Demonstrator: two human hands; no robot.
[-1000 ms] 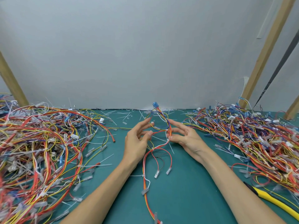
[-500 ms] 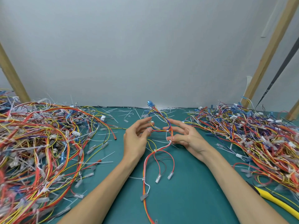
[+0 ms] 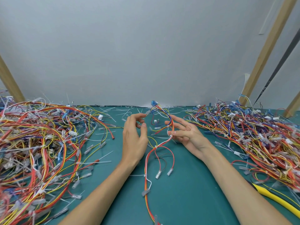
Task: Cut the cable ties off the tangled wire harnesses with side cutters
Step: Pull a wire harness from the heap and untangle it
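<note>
Green mat (image 3: 186,203), backed by a grey wall. Two heaps of tangled wire harnesses, left (image 3: 40,143) and right (image 3: 253,137), flank the work. One harness (image 3: 146,161) between the hands, long axis running from the near edge toward the wall, blue terminals (image 3: 153,103) at the far end. Left hand (image 3: 134,140) half-curled, index tip at a clear terminal; grip cannot be told. Right hand (image 3: 190,135) spread, thumb against a white cable tie (image 3: 171,135). Yellow-handled side cutters (image 3: 276,201) lie diagonally at near right, head hidden under the wires.
</note>
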